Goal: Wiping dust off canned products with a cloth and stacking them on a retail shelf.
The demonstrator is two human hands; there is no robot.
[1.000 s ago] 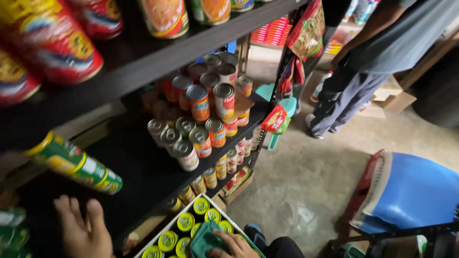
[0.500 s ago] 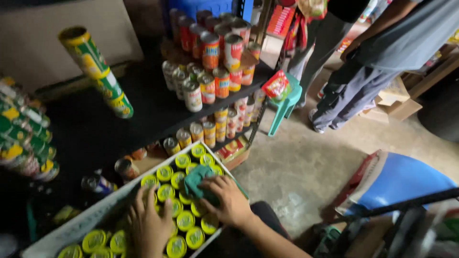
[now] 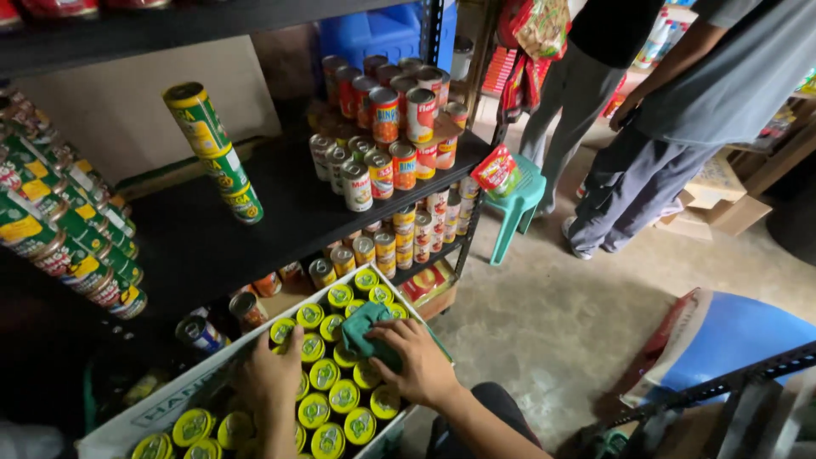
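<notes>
The left hand [image 3: 270, 374] lies flat, fingers spread, on the yellow-lidded cans [image 3: 327, 398] in the white box [image 3: 161, 404]; just right of it, the right hand [image 3: 418, 365] presses a green cloth [image 3: 367, 330], seemingly gripped, onto the cans, below the black shelf [image 3: 280, 204]

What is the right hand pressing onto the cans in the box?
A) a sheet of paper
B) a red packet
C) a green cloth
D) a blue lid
C: the right hand rests on a crumpled green cloth lying on the yellow-topped cans in the box.
</notes>
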